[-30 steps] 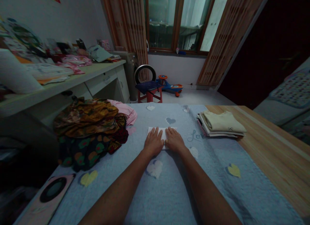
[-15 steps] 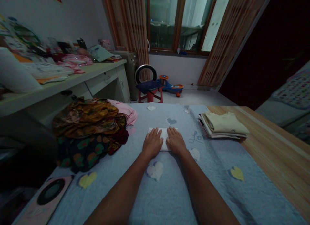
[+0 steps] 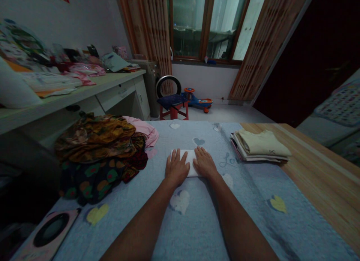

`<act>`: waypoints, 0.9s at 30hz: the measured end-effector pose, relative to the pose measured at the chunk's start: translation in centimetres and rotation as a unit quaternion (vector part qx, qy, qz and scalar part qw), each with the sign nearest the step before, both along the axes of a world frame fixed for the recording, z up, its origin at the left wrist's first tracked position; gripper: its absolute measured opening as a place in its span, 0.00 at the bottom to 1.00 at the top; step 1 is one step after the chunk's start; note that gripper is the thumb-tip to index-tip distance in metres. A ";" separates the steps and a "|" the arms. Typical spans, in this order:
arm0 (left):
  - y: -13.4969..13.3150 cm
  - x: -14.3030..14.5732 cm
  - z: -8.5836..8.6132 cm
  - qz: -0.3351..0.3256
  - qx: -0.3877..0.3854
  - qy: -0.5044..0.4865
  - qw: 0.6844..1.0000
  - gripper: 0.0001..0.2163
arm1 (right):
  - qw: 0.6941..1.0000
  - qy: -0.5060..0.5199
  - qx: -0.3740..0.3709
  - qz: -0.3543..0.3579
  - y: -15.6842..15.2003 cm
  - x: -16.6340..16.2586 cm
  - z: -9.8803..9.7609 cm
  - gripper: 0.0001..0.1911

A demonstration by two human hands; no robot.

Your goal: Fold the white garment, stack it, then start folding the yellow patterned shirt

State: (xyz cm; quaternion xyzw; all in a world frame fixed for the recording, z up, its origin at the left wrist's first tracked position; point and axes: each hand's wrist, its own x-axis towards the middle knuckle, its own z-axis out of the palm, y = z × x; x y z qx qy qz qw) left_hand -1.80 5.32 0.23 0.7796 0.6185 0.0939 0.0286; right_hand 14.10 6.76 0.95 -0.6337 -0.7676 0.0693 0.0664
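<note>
A small white folded cloth point(image 3: 192, 159) lies flat on the blue blanket point(image 3: 194, 231) with heart patterns. My left hand point(image 3: 177, 167) rests palm down on its left part, fingers stretched out. On its right part lies my right hand point(image 3: 204, 162), also flat with the fingers extended. Both hands cover the sides of the cloth, so its exact kind cannot be made out. The middle strip between the hands shows.
At the left is a heap of rumpled clothes point(image 3: 98, 141), with a pink box-like item point(image 3: 53, 234) nearer. A folded stack of clothes point(image 3: 260, 146) sits at the right, beside bare wood point(image 3: 323, 174). Beyond the table stand a red stool point(image 3: 174, 113) and a ride-on toy point(image 3: 197, 100).
The fingers of my left hand have spread slightly and shifted a little on the white cloth. My right hand stays almost in place. The view has moved slightly.
</note>
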 end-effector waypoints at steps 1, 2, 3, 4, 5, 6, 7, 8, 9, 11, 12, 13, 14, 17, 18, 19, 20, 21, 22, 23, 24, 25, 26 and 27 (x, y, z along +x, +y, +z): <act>0.0 0.0 0.1 0.001 -0.005 -0.002 1.000 0.26 | 1.000 0.003 0.001 0.001 0.1 0.1 -0.1 0.31; 0.1 0.0 0.1 0.001 -0.011 -0.004 1.000 0.26 | 1.000 0.008 0.003 0.002 0.2 0.3 -0.3 0.31; 0.2 -0.1 0.2 0.001 -0.018 -0.008 1.000 0.25 | 1.000 0.015 0.005 0.003 0.3 0.4 -0.4 0.31; 0.2 -0.1 0.2 0.000 -0.024 -0.011 1.000 0.25 | 1.000 0.024 0.009 0.004 0.4 0.6 -0.6 0.30; 0.3 -0.2 0.3 -0.001 -0.029 -0.016 0.999 0.25 | 0.999 0.034 0.014 0.004 0.5 0.7 -0.8 0.30; 0.4 -0.2 0.3 -0.002 -0.032 -0.020 0.999 0.25 | 0.999 0.044 0.021 0.003 0.6 0.8 -0.9 0.29; 0.4 -0.3 0.3 -0.002 -0.034 -0.024 0.999 0.24 | 0.998 0.054 0.030 -0.001 0.6 0.9 -1.0 0.28; 0.5 -0.3 0.4 -0.001 -0.035 -0.028 0.999 0.24 | 0.997 0.062 0.042 -0.007 0.5 0.9 -0.9 0.28; 0.6 -0.4 0.4 0.001 -0.036 -0.033 0.999 0.23 | 0.996 0.068 0.058 -0.015 0.4 0.9 -0.8 0.27; 0.7 -0.5 0.5 0.002 -0.038 -0.040 0.998 0.23 | 0.992 0.071 0.099 -0.041 0.0 0.6 -0.2 0.23; 0.7 -0.5 0.6 0.002 -0.038 -0.042 0.998 0.22 | 0.989 0.068 0.118 -0.054 -0.3 0.3 0.2 0.21; 0.7 -0.6 0.6 0.000 -0.036 -0.042 0.998 0.22 | 0.987 0.063 0.133 -0.066 -0.6 0.0 0.7 0.18; 0.7 -0.6 0.7 -0.001 -0.034 -0.040 0.999 0.21 | 0.986 0.055 0.138 -0.071 -0.9 -0.3 1.2 0.16; 0.5 -0.5 0.7 -0.001 -0.022 -0.029 0.999 0.21 | 0.992 0.028 0.111 -0.052 -1.8 -1.5 1.9 0.13; 0.4 -0.4 0.7 0.001 -0.018 -0.026 1.000 0.21 | 0.994 0.021 0.100 -0.043 -2.0 -1.8 1.9 0.14; 0.3 -0.4 0.7 0.003 -0.013 -0.023 1.000 0.22 | 0.995 0.016 0.091 -0.035 -2.1 -2.1 1.8 0.16; 0.3 -0.3 0.7 0.005 -0.009 -0.020 1.000 0.22 | 0.996 0.014 0.085 -0.029 -2.2 -2.3 1.6 0.17; 0.2 -0.3 0.7 0.006 -0.008 -0.017 1.000 0.22 | 0.996 0.012 0.080 -0.025 -2.2 -2.4 1.3 0.20; 0.2 -0.3 0.7 0.008 -0.007 -0.015 1.000 0.22 | 0.997 0.012 0.075 -0.021 -2.2 -2.4 1.0 0.22; 0.2 -0.3 0.6 0.009 -0.008 -0.014 1.000 0.22 | 0.998 0.011 0.068 -0.017 -2.1 -2.3 0.8 0.24; 0.1 -0.3 0.6 0.010 -0.009 -0.013 1.000 0.22 | 0.998 0.011 0.059 -0.012 -2.0 -2.2 0.6 0.25; 0.1 -0.3 0.6 0.011 -0.009 -0.013 1.000 0.22 | 0.999 0.011 0.049 -0.007 -1.9 -2.0 0.5 0.26; 0.1 -0.3 0.5 0.011 -0.006 -0.013 1.000 0.22 | 0.999 0.012 0.039 -0.002 -1.7 -1.8 0.4 0.27; 0.1 -0.3 0.4 0.012 0.001 -0.011 1.000 0.22 | 0.999 0.014 0.031 0.004 -1.6 -1.6 0.4 0.28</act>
